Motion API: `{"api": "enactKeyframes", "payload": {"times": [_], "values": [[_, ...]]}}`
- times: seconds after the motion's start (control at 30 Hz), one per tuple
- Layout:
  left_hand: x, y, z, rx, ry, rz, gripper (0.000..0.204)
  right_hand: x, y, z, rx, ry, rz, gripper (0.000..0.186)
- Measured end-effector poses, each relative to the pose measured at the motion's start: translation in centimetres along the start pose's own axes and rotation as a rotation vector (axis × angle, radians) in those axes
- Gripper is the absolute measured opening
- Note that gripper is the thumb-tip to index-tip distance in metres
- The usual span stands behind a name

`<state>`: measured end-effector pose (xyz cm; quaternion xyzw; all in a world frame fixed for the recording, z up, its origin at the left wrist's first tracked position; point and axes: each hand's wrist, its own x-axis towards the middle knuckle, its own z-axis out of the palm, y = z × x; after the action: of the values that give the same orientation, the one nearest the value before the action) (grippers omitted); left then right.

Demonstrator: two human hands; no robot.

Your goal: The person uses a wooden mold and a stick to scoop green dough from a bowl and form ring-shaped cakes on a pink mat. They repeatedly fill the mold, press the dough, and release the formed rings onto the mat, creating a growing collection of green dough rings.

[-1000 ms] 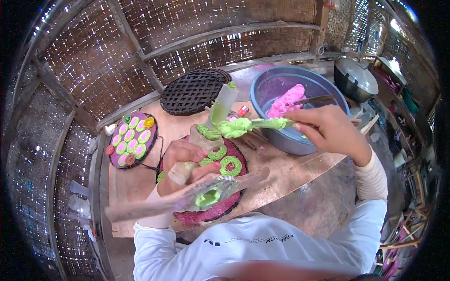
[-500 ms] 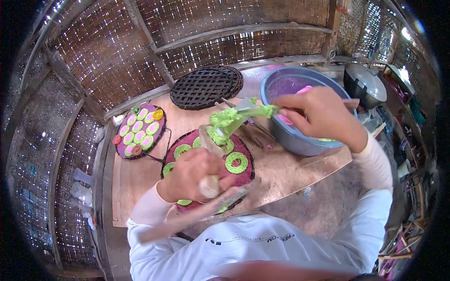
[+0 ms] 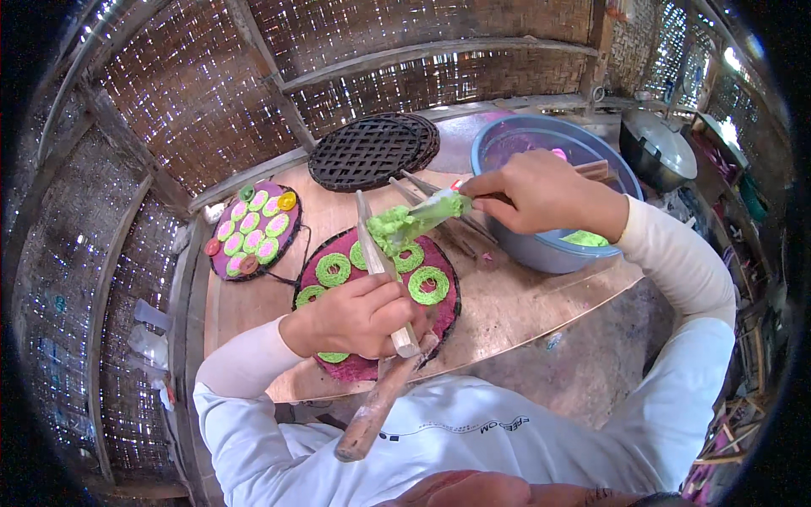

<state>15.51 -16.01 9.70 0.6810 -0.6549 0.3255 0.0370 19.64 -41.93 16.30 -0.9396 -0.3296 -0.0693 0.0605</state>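
Note:
My left hand (image 3: 359, 321) is closed round a pale flat wooden stick (image 3: 368, 228), just above a round woven tray lined with magenta cloth (image 3: 435, 329). A thicker wooden handle (image 3: 376, 414) slants out below that hand toward me; how the two pieces join is hidden. My right hand (image 3: 545, 193) pinches a pale flat scraper (image 3: 441, 201) in front of the tub. Soft green dough (image 3: 393, 226) clings to the scraper and touches the stick. Several green dough rings (image 3: 428, 286) lie on the magenta cloth, some partly covered by my left hand.
A blue-grey tub (image 3: 541, 253) with green and pink dough stands at right. To the left lies another round tray (image 3: 291, 215) bearing green-and-pink rounds. Stacked dark woven trays (image 3: 372, 152) sit at the back. Thin sticks (image 3: 469, 221) lie beside the tub; a lidded pot (image 3: 663, 148) stands far right.
My right hand has shifted slightly left, and the scraper's dough now lies against the wooden stick. My left hand has turned, so the stick points away and the thick handle toward me.

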Motion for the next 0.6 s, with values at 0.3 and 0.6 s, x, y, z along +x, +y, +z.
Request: {"api": "enactKeyframes", "payload": {"times": [0.3,0.6], "values": [[-0.8,0.3,-1.8,-0.293,0.275,-0.453,0.029,-1.6,0.5,1.7,-0.203,0.246,-0.274,0.038],[-5.5,-4.7,-1.8,-1.198,0.661,-0.452,0.039,-2.1,1.6,0.6,-0.206,0.329,-0.429,0.029]]}}
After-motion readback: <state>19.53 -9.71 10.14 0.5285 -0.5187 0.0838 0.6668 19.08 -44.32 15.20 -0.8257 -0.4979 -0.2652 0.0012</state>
